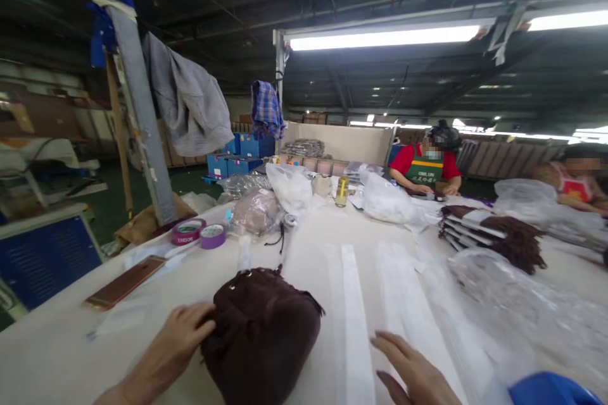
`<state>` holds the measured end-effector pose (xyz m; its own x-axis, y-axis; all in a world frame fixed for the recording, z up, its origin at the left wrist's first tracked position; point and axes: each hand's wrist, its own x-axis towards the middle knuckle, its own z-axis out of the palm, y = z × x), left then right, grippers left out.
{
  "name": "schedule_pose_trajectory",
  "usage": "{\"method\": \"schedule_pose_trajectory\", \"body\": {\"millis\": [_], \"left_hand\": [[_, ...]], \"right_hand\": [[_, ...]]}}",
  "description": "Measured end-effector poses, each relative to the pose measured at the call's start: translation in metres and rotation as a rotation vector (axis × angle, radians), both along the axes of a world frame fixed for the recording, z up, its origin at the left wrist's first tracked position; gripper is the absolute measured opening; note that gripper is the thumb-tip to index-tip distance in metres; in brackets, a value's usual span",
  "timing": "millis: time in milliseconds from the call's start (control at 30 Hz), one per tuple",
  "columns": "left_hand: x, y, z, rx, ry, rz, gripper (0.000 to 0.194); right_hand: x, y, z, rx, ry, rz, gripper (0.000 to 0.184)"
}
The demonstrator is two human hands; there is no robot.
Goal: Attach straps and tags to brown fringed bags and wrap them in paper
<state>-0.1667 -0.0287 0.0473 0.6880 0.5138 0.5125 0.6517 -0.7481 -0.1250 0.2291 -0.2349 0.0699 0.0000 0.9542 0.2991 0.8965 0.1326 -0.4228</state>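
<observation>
The left hand [183, 338] is touching the near-left side of the brown bag [266, 335], its fingers bent; whether it is pinching any fabric, I cannot tell. The right hand [411, 370] is hovering right of the bag — fingers apart, holding nothing. The bag is lying on the table [313, 266], its gathered top facing away. Beyond it, a clear plastic bag [256, 210] is holding something brownish. The bottle [341, 192], farther beyond the bag, is containing yellowish liquid. Left of the bag, the phone [126, 281] is lying flat — two tape rolls [212, 236] are resting beyond it.
</observation>
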Motion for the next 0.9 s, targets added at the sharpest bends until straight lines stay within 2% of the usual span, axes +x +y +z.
{"method": "schedule_pose_trajectory", "body": {"millis": [67, 167, 233, 300, 367, 433, 500, 567, 633, 767, 900], "left_hand": [[-0.033, -0.012, 0.004, 0.044, -0.107, 0.027, 0.036], [-0.053, -0.051, 0.008, -0.127, -0.372, 0.096, 0.024], [-0.047, -0.080, 0.007, -0.356, -0.544, 0.179, 0.027], [-0.033, -0.100, 0.005, -0.471, -0.644, 0.210, 0.038], [-0.017, -0.107, 0.007, -0.545, -0.667, 0.257, 0.044], [-0.003, -0.102, 0.014, -0.696, -0.698, 0.304, 0.041], [0.008, -0.093, 0.023, -0.927, -0.787, 0.277, 0.038], [0.018, -0.084, 0.028, -1.099, -0.899, 0.209, 0.038], [0.029, -0.079, 0.026, -1.154, -0.973, 0.173, 0.041], [0.045, -0.081, 0.010, -1.191, -0.961, 0.158, 0.050], [0.035, -0.096, 0.002, -1.331, -0.955, 0.055, 0.056]], "right_hand": [[-0.034, 0.013, -0.001, -0.160, 0.202, -0.027, 0.056], [-0.086, 0.029, -0.009, -0.268, 0.498, 0.039, 0.080], [-0.115, 0.037, -0.013, -0.241, 0.593, 0.116, 0.083], [-0.136, 0.044, -0.013, -0.201, 0.636, 0.142, 0.078], [-0.148, 0.052, -0.010, -0.198, 0.698, 0.097, 0.065], [-0.152, 0.061, -0.002, -0.223, 0.789, 0.051, 0.044], [-0.148, 0.069, 0.009, -0.240, 0.868, 0.066, 0.030], [-0.139, 0.076, 0.020, -0.241, 0.934, 0.117, 0.028], [-0.128, 0.080, 0.025, -0.253, 0.989, 0.141, 0.030], [-0.110, 0.072, 0.008, -0.294, 1.032, 0.068, 0.028], [-0.098, 0.047, -0.013, -0.326, 1.100, 0.067, 0.034]]}}
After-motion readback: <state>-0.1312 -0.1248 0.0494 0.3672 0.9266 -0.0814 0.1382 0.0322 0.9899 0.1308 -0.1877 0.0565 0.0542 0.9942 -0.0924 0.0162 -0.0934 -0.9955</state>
